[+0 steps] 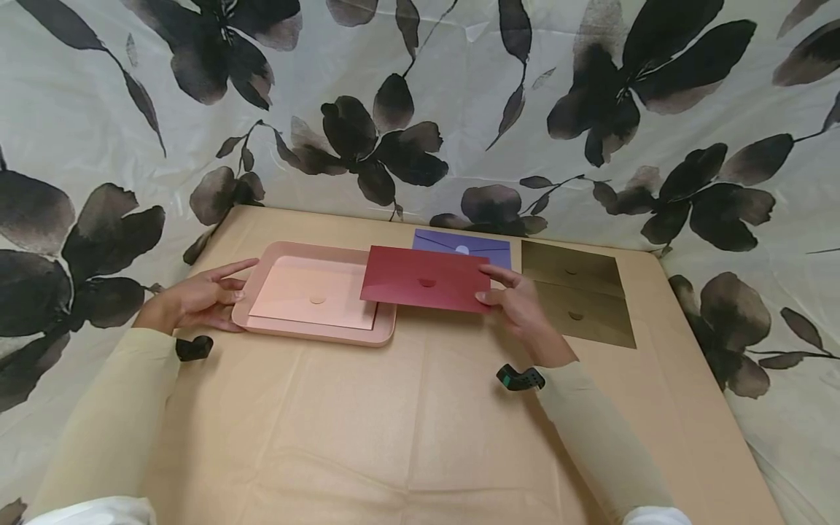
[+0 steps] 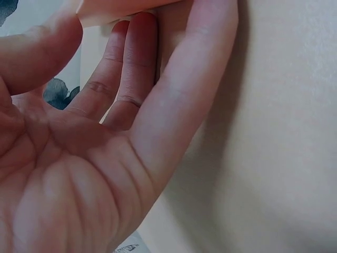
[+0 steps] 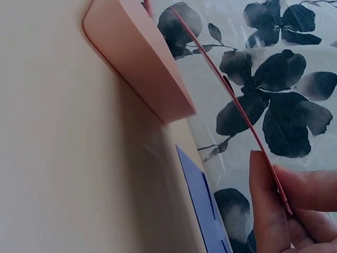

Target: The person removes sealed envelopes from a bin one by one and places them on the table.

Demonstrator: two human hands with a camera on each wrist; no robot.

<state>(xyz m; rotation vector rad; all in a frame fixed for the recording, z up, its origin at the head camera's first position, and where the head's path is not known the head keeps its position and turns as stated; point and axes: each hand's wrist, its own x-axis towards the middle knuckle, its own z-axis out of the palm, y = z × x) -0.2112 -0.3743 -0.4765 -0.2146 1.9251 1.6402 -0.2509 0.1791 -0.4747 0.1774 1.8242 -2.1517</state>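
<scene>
My left hand [image 1: 203, 299] holds the left end of a shallow pink tray [image 1: 386, 328]. In the left wrist view the thumb meets the tray's corner and the other fingers reach below it. A peach envelope [image 1: 315, 284] with a round seal lies in the tray, a thin reddish edge showing beneath its right side. My right hand [image 1: 515, 310] pinches the right end of a red envelope [image 1: 426, 277] between thumb and fingers. Raised above the table, this envelope tilts in the right wrist view [image 3: 245, 116], and its left end overlaps the tray in the head view.
Behind the red envelope lies a blue-purple envelope [image 1: 462, 244] with a pale seal. To its right, two olive-gold envelopes [image 1: 571, 270] lie one before the other on the tan-covered table [image 1: 367, 423]. A floral sheet [image 1: 472, 102] hangs along the back and sides.
</scene>
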